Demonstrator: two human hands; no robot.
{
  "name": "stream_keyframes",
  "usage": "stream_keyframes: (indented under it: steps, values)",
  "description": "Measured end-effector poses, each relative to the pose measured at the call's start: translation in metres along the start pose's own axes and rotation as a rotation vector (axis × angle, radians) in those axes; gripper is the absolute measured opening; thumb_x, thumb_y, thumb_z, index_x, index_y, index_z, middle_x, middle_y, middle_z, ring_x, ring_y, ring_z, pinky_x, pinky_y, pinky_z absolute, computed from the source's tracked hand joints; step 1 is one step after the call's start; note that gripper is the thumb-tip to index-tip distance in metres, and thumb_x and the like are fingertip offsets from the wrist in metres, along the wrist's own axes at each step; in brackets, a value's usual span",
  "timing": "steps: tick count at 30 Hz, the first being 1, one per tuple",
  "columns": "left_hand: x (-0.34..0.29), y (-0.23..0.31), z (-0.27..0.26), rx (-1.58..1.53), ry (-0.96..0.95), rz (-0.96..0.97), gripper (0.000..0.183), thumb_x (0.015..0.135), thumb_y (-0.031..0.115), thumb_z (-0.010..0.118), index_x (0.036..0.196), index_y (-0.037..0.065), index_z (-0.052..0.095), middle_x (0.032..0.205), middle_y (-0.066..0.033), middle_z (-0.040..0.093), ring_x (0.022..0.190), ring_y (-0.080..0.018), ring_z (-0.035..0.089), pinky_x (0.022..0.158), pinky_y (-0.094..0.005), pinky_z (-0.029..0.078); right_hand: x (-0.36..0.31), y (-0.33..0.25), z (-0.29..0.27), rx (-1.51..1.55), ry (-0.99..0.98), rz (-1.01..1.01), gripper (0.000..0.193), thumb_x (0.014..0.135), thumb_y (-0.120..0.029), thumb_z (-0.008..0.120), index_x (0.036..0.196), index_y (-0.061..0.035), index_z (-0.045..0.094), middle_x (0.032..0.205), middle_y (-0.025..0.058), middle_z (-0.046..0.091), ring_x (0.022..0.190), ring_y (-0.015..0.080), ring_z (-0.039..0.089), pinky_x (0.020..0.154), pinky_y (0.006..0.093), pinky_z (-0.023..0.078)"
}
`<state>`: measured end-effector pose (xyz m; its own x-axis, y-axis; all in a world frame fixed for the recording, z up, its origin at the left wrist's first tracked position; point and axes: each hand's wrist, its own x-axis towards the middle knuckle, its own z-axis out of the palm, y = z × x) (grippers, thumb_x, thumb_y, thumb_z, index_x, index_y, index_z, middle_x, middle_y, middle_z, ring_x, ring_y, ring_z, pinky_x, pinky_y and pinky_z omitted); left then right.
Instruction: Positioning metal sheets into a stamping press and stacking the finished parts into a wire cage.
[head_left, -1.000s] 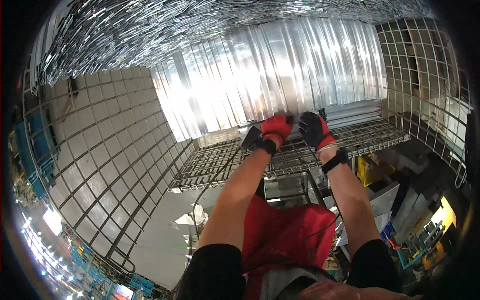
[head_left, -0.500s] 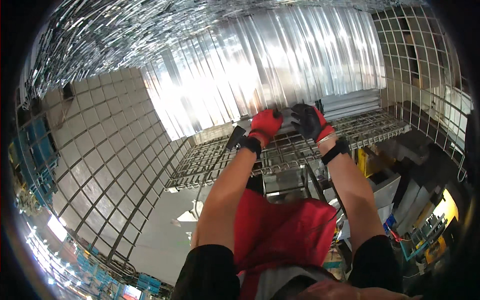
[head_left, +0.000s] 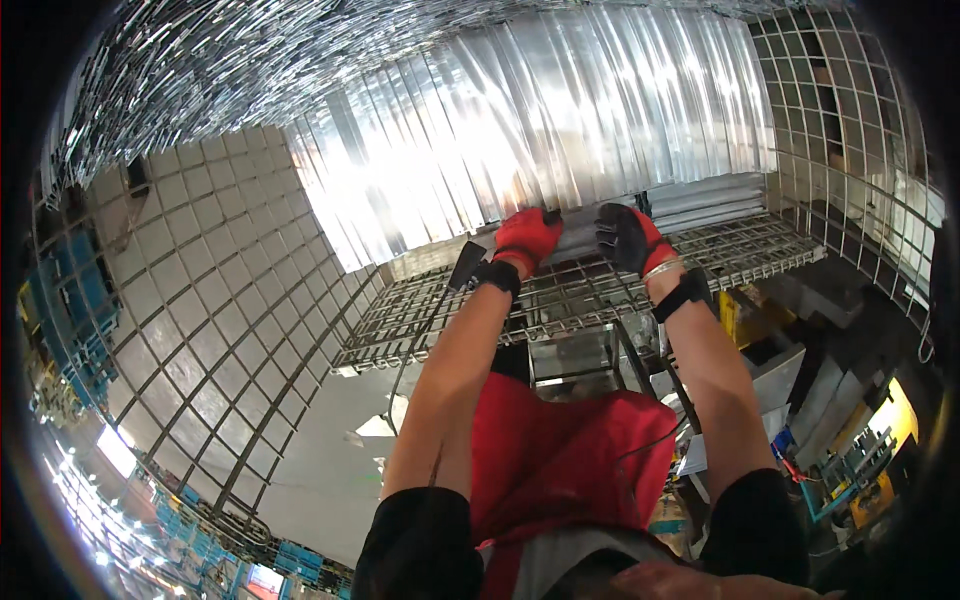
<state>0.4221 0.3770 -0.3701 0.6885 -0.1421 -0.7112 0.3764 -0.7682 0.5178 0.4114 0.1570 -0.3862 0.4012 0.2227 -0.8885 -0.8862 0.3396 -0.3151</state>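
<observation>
A wide stack of shiny metal strips (head_left: 600,110) stands on edge in a wire mesh basket (head_left: 370,330). My left hand (head_left: 530,238), in a red glove with dark fingertips, is closed at the front lower edge of the strips. Whatever lies inside its grip is hidden. Just to its right is my right hand (head_left: 628,240), in a red and black glove, its fingers curled inward; I cannot make out what they hold. Grey metal lengths (head_left: 710,205) lie flat beside it, beneath the standing strips. Both wrists wear black bands.
Mesh side walls rise at the left (head_left: 210,300) and right (head_left: 850,130). The folded-down front mesh panel (head_left: 580,300) lies below my hands. A red apron (head_left: 565,450) covers my front. Yellow and blue equipment (head_left: 870,450) stands at the lower right.
My right hand's fingers were spread toward the left hand; now they are curled in, and the gap between the hands is wider. My left hand has shifted slightly left and stays closed.
</observation>
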Motion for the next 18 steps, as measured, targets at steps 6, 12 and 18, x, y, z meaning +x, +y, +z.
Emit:
stream_keyframes:
  steps: [6,12,18]
  values:
    - [-0.003,-0.026,0.028,-0.941,-0.115,-0.192,0.029,0.081,0.031,0.062,0.087,0.002,0.063,0.073,-0.0097,0.065,0.060,-0.0189,0.064,0.052,-0.0287,0.050,-0.007,0.006,0.044,0.103,-0.138,0.166,0.019,0.085,-0.031,0.049,0.091,-0.0158,0.059,0.086,0.0024,0.061,0.081,0.0193,0.057,0.074,0.0355,0.046]
    - [-0.026,0.019,-0.016,-0.336,0.656,-0.100,0.039,0.080,0.036,0.058,0.104,0.006,0.058,0.095,-0.0136,0.061,0.089,-0.0321,0.058,0.076,-0.0376,0.046,0.029,0.035,0.025,0.062,-0.208,-0.174,0.020,0.085,-0.028,0.053,0.094,-0.0121,0.059,0.085,0.0023,0.059,0.076,0.0170,0.055,0.071,0.0322,0.044]
    - [0.046,0.024,-0.068,0.087,0.856,-0.040,0.081,0.079,0.049,0.053,0.134,-0.003,0.024,0.139,-0.0256,0.022,0.130,-0.0401,0.016,0.105,-0.0470,0.015,0.010,0.017,0.047,-0.116,0.014,-0.035,0.031,0.083,-0.029,0.057,0.107,-0.0092,0.055,0.099,0.0042,0.058,0.088,0.0176,0.055,0.078,0.0312,0.041]
